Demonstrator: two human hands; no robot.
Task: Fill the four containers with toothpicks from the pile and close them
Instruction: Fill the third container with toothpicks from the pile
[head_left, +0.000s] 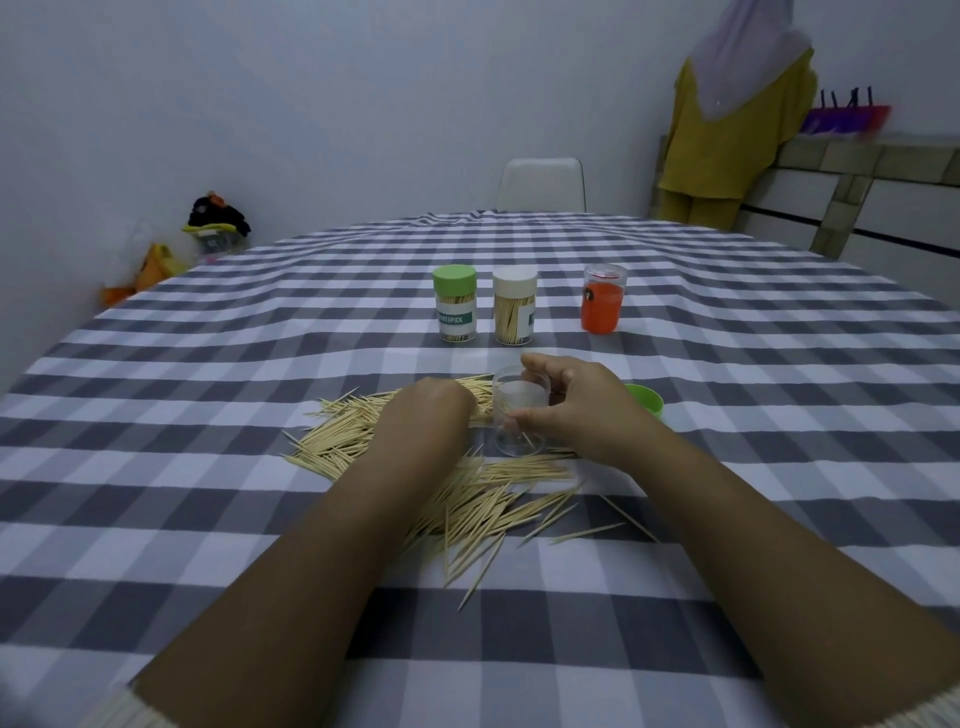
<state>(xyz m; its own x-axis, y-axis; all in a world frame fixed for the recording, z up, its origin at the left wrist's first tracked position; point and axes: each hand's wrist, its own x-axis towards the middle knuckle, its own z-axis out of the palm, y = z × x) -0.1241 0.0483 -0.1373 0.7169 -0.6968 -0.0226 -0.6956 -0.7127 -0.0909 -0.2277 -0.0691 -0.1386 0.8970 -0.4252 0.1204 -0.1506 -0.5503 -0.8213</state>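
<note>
Clear jar (521, 415), nearly empty, gripped by right hand (582, 410); left hand (434, 410), grip unclear, on pile (467, 488) at 9 o'clock; next: gather toothpicks, load.

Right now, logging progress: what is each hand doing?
Left hand: on the scattered wooden toothpick pile; grip cannot be told.
Right hand: holds the clear plastic cylindrical container.
</note>
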